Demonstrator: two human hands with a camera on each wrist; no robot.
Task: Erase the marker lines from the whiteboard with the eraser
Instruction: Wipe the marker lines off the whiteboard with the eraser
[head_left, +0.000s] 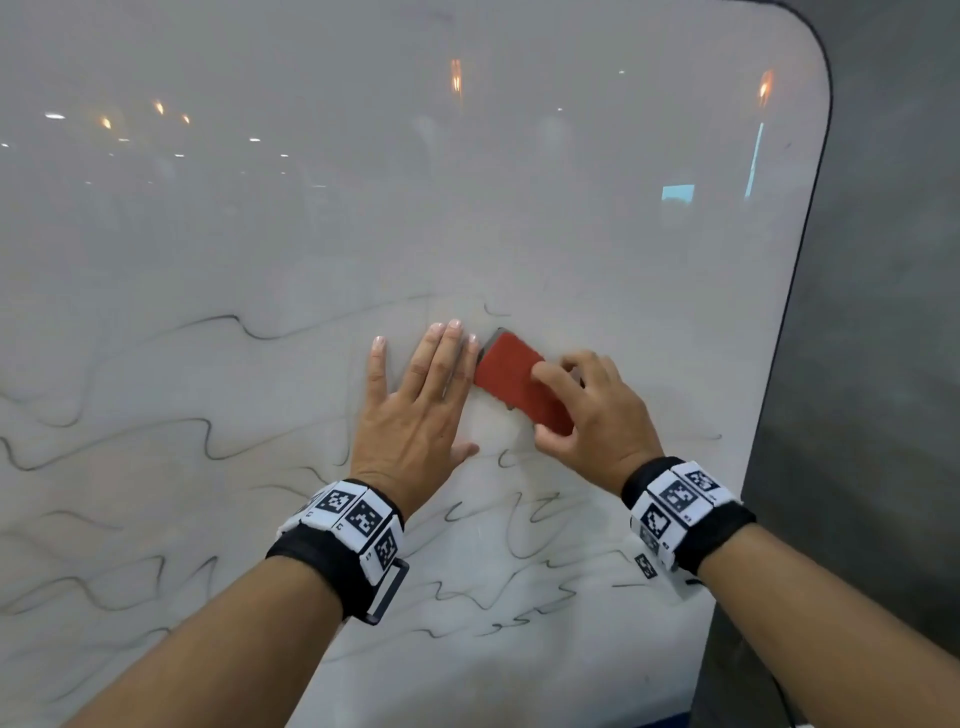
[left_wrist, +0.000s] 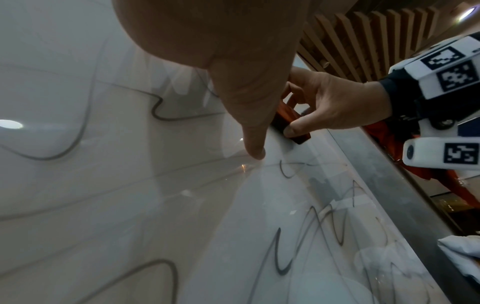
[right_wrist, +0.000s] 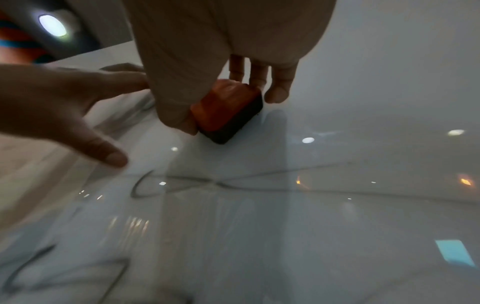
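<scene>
Both forearms come up from the bottom of the head view, and each wrist carries a black band with white blocks of square black-and-white markers: the left wristband (head_left: 347, 535) and the right wristband (head_left: 685, 506).

On the left side, the whiteboard (head_left: 260, 218) is covered in its lower half with wavy black marker lines (head_left: 208, 441); its upper half is plain and shows only reflections of ceiling lamps. More marker lines run under and between the two arms.

Near the middle, the left hand (head_left: 415, 410) lies flat on the whiteboard with straight, slightly spread fingers and holds nothing. In the left wrist view its thumb (left_wrist: 255, 148) touches the board with the tip. The ends of its fingers are just beside the upper left corner of the eraser.

To the right of it, the right hand (head_left: 592, 410) grips the red eraser (head_left: 511, 382): the thumb is on one long edge and the curled fingers on the other. The eraser is pressed on the whiteboard, tilted, with its dark felt side (right_wrist: 233, 125) against the surface. The board around the eraser looks clean, and a short piece of line remains just above it.

At the far right, the rounded dark edge of the whiteboard meets a grey wall (head_left: 883, 312).
</scene>
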